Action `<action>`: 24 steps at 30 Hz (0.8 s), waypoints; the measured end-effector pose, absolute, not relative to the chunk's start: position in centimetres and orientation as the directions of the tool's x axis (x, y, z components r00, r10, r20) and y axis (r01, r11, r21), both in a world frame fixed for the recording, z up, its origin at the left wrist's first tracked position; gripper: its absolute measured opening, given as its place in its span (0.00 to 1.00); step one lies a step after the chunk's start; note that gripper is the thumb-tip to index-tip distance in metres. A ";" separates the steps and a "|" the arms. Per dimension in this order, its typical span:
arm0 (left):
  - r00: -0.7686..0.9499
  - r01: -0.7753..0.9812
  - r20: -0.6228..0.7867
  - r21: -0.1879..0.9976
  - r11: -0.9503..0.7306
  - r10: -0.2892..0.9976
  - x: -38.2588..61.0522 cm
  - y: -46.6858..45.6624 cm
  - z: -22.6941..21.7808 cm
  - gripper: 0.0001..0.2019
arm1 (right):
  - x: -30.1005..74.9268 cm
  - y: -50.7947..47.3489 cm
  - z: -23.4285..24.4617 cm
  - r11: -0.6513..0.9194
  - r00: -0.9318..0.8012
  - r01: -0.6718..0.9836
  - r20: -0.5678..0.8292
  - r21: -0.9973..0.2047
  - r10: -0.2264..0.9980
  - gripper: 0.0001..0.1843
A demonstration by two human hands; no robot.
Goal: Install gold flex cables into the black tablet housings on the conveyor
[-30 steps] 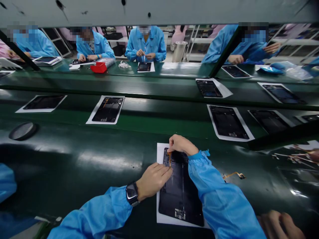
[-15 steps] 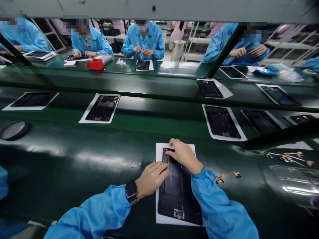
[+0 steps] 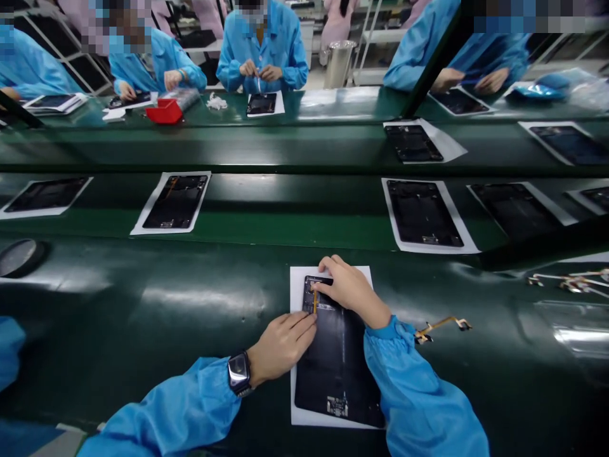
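workbench [image 3: 166, 355], dark green and smooth, is occupied at its middle; more room for moving is offered on the left, where a round black dish [image 3: 19, 257] is found well apart, than on the right, where the surface is crossed by the right sleeve [image 3: 413, 381]. beyond it, other tablet housings [image 3: 425, 212] are laid on paper. 1 white paper sheet [image 3: 297, 282] is set on the bench, its border exposed along the left and top; it would probably be slid easily. on it the black tablet housing [image 3: 328, 374] is laid flat, slightly skewed, its left and bottom edges bare and most of its right edge covered by the sleeve. it is judged thin, stiff and fairly light, liable to be scuffed, and best taken by opposite long edges, away from the exposed parts at both ends. at its upper left, the upper end of an orange flex cable [image 3: 314, 302] is reached by the right hand [image 3: 352, 292], thumb stretched and fingers bent; the lower end is met by the left hand [image 3: 283, 343], fingers together. whether it is pinched or only pressed by either cannot be told. the cable is judged very light, limp and easily creased, to be held flat along its strip. just beside the right sleeve 1 loose flex cable [image 3: 442, 325] is exposed to being brushed.
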State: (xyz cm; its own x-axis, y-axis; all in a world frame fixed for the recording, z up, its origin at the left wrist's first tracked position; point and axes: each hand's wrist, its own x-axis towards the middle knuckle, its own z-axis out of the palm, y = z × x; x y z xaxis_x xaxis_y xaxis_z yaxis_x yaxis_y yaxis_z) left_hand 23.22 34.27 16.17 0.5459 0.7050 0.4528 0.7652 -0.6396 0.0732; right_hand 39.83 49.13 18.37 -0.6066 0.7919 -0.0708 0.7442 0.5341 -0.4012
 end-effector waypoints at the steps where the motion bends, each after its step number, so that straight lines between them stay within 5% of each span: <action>1: 0.555 0.760 0.447 0.070 -0.646 0.701 23.2 34.3 16.3 0.13 | 39.9 49.1 18.4 0.536 -0.605 0.744 -0.062 -0.399 0.794 0.16; 24: 0.622 0.750 0.325 0.016 -0.661 0.713 23.9 34.3 16.9 0.10 | 39.9 49.0 18.3 0.533 -0.593 0.749 -0.041 -0.393 0.804 0.16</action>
State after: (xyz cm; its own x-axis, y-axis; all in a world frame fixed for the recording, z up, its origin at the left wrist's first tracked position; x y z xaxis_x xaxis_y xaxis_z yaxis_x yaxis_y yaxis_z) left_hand 23.87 34.31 16.89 0.6216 0.7128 0.3250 0.7499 -0.6614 0.0163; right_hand 39.90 48.97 18.28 -0.5934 0.8039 -0.0405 0.7493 0.5333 -0.3926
